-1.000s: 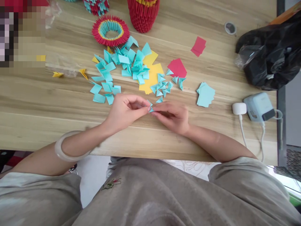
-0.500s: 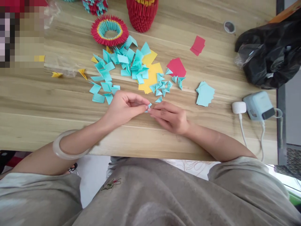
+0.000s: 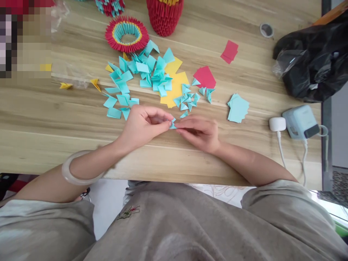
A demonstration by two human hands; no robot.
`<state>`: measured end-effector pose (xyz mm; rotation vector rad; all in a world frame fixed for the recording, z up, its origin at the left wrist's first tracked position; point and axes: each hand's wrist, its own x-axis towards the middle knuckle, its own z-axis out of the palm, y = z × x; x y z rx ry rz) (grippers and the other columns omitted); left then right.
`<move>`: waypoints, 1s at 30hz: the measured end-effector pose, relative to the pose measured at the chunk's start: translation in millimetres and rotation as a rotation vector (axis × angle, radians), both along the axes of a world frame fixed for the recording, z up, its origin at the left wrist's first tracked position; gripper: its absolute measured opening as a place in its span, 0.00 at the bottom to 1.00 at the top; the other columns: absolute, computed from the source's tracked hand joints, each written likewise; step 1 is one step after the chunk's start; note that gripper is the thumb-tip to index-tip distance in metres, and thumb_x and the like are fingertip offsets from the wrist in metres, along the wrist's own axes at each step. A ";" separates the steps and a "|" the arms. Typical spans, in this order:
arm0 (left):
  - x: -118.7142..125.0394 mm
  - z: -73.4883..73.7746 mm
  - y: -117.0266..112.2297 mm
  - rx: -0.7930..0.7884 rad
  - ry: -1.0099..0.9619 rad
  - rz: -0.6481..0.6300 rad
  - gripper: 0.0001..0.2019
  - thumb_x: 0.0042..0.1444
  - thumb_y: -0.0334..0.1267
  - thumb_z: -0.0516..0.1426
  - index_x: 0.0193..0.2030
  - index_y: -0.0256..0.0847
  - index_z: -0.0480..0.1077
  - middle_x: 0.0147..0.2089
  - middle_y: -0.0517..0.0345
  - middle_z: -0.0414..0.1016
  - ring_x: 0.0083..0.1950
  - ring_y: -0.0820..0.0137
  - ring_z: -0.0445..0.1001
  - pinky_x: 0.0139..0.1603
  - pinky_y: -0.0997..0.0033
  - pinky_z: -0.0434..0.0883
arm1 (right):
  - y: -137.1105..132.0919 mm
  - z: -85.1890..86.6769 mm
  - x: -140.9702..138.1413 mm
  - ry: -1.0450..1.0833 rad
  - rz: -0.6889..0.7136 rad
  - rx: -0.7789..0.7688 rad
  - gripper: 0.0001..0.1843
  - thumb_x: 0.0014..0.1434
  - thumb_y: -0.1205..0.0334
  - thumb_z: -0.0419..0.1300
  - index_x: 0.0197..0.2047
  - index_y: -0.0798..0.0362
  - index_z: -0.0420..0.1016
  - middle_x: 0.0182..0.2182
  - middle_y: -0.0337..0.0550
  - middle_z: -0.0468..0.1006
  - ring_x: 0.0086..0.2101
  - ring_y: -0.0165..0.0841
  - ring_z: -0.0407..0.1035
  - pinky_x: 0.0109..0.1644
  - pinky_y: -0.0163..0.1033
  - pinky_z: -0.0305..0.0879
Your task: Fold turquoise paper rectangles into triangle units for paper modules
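Observation:
Between my hands is a small light-blue paper piece (image 3: 173, 124), partly covered by fingertips. My left hand (image 3: 148, 123) pinches its left side between thumb and fingers. On its right side, the thumb and fingers of my right hand (image 3: 199, 131) are closed at the edge. Just beyond the fingertips lie several small folded blue paper triangles (image 3: 187, 98). Farther left is a loose heap of folded blue paper rectangles (image 3: 156, 74), partly over yellow paper sheets (image 3: 178, 85).
A red-rimmed paper ring (image 3: 127, 34) and a red paper vessel (image 3: 165, 16) stand at the back. Red sheets (image 3: 204, 77) and a blue paper stack (image 3: 237, 108) lie to the right. A charger (image 3: 300, 122) with cables and a black plastic bag (image 3: 315, 58) occupy the right edge.
My right hand has shifted slightly right and its fingers have changed position, so more of the blue paper piece shows. My left hand keeps its pinch nearly unmoved.

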<state>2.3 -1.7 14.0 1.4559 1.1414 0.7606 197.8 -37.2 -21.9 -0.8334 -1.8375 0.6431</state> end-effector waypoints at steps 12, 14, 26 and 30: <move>0.8 0.4 3.7 -0.091 -0.046 -0.035 0.05 0.43 0.34 0.66 0.30 0.41 0.80 0.28 0.58 0.81 0.27 0.74 0.76 0.27 0.78 0.71 | -0.7 0.3 4.8 -0.191 0.041 0.220 0.11 0.64 0.73 0.58 0.43 0.53 0.80 0.37 0.48 0.82 0.37 0.30 0.78 0.40 0.34 0.77; 1.1 1.8 3.3 -0.070 -0.032 -0.010 0.05 0.43 0.34 0.66 0.30 0.40 0.80 0.26 0.59 0.80 0.25 0.75 0.75 0.24 0.79 0.68 | 0.4 1.1 4.9 -0.104 0.075 0.131 0.09 0.62 0.72 0.60 0.40 0.53 0.80 0.37 0.48 0.82 0.37 0.29 0.78 0.39 0.33 0.76; 2.9 5.4 -2.2 0.015 -0.072 -0.009 0.04 0.44 0.32 0.65 0.31 0.41 0.80 0.26 0.61 0.81 0.25 0.76 0.75 0.25 0.80 0.71 | 5.3 9.1 1.9 0.115 0.175 -0.618 0.19 0.64 0.51 0.59 0.29 0.57 0.74 0.21 0.39 0.74 0.23 0.25 0.67 0.26 0.30 0.65; 3.6 6.0 -2.7 0.000 -0.064 -0.002 0.04 0.44 0.33 0.66 0.30 0.41 0.79 0.26 0.61 0.81 0.26 0.75 0.76 0.26 0.79 0.72 | 5.6 10.3 2.3 0.060 0.200 -0.621 0.20 0.64 0.49 0.59 0.29 0.56 0.72 0.20 0.37 0.70 0.21 0.23 0.61 0.24 0.30 0.59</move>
